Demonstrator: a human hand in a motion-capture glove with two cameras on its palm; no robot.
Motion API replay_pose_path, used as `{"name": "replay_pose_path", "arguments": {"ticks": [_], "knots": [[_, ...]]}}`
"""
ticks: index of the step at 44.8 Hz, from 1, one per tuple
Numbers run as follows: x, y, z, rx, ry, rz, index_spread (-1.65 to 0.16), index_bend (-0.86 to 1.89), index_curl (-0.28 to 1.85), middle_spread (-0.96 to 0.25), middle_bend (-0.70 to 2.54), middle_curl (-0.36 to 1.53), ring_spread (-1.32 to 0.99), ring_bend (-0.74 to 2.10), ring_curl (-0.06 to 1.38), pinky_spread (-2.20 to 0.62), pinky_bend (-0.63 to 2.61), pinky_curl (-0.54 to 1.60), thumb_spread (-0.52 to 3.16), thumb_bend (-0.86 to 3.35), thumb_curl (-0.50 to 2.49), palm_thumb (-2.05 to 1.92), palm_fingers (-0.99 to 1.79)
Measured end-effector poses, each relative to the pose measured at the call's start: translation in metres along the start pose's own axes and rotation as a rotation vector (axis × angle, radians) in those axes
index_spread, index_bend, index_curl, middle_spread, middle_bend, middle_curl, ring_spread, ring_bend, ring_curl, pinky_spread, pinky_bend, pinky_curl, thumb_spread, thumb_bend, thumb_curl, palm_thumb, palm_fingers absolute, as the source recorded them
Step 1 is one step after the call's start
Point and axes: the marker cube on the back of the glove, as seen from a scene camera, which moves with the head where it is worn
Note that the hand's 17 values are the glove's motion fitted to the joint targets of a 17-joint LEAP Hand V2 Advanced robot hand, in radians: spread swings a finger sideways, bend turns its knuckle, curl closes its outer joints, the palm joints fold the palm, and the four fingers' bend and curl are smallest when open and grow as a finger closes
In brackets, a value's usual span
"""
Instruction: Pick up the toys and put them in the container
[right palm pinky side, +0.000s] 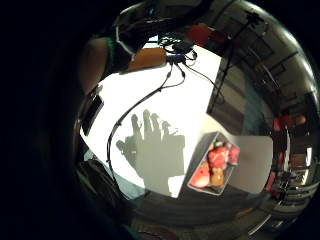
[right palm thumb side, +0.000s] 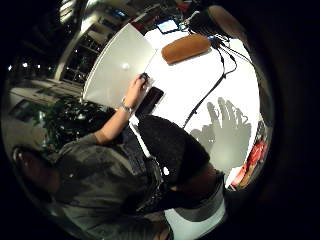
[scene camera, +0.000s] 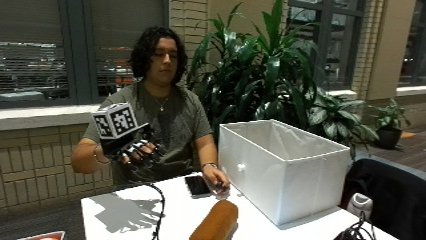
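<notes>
My gloved right hand (scene camera: 138, 150) hangs in the air above the left part of the white table (scene camera: 126, 217), fingers spread and holding nothing; its spread shadow (right palm pinky side: 152, 150) falls on the tabletop. A small tray of red and orange toys (right palm pinky side: 215, 167) sits at the table's edge beside that shadow, and its corner shows in the outside view (scene camera: 43, 236). A brown loaf-shaped toy (scene camera: 216, 222) lies mid-table. The tall white container (scene camera: 286, 170) stands on the right side, open at the top. In the thumb side view I see the container (right palm thumb side: 120, 62), the loaf (right palm thumb side: 185, 48) and the tray (right palm thumb side: 250, 160).
The person's bare left hand (scene camera: 216, 181) rests on the table beside a black phone (scene camera: 198, 185), close to the container. A black cable (scene camera: 160, 210) runs across the table under my hand. Dark gear (scene camera: 353, 232) lies at the near right corner. Plants stand behind.
</notes>
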Motion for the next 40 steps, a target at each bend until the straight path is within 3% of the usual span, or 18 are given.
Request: {"name": "replay_pose_path", "arguments": {"ticks": [11, 18, 22, 25, 27, 29, 33, 37, 40], "knots": [[-0.020, -0.123, 0.078, 0.002, -0.077, -0.169, -0.38, 0.22, 0.23, -0.18, 0.23, 0.20, -0.33, 0.51, 0.18, -0.09, 0.61, 0.27, 1.23, -0.04, 0.10, -0.06, 0.40], [-0.021, -0.203, 0.132, -0.075, -0.053, -0.179, -0.39, 0.23, 0.26, -0.20, 0.25, 0.23, -0.35, 0.50, 0.18, -0.12, 0.58, 0.27, 1.25, -0.04, 0.13, -0.05, 0.39], [-0.021, -0.225, 0.169, -0.119, 0.092, -0.227, -0.37, 0.12, 0.25, -0.21, 0.26, 0.26, -0.35, 0.37, 0.17, -0.08, 0.63, 0.31, 1.11, -0.08, 0.14, -0.09, 0.04], [-0.024, -0.233, 0.194, -0.012, 0.196, -0.278, -0.36, 0.13, 0.25, -0.21, 0.28, 0.28, -0.34, 0.31, 0.17, -0.06, 0.65, 0.31, 1.03, -0.08, 0.16, -0.10, -0.02], [-0.026, -0.238, 0.201, 0.091, 0.212, -0.291, -0.35, 0.13, 0.24, -0.21, 0.37, 0.30, -0.34, 0.36, 0.17, -0.07, 0.59, 0.29, 0.99, -0.09, 0.16, -0.11, 0.08], [-0.028, -0.241, 0.201, 0.174, 0.206, -0.298, -0.37, 0.17, 0.23, -0.27, 0.56, 0.35, -0.40, 0.64, 0.21, -0.13, 0.49, 0.23, 0.96, -0.09, 0.17, -0.11, 0.64], [-0.029, -0.245, 0.190, 0.296, 0.202, -0.318, -0.36, 0.11, 0.20, -0.31, 0.67, 0.39, -0.43, 0.93, 0.27, -0.25, 0.57, 0.23, 0.96, -0.09, 0.17, -0.11, 1.15], [-0.030, -0.245, 0.169, 0.317, 0.179, -0.323, -0.35, 0.20, 0.25, -0.32, 0.82, 0.47, -0.41, 1.11, 0.40, -0.32, 0.72, 0.33, 1.02, -0.06, 0.18, -0.08, 1.39], [-0.040, -0.236, 0.141, 0.327, 0.089, -0.330, -0.34, 0.25, 0.29, -0.31, 0.88, 0.51, -0.39, 1.19, 0.45, -0.35, 0.80, 0.38, 1.07, -0.04, 0.19, -0.05, 1.40]]}}
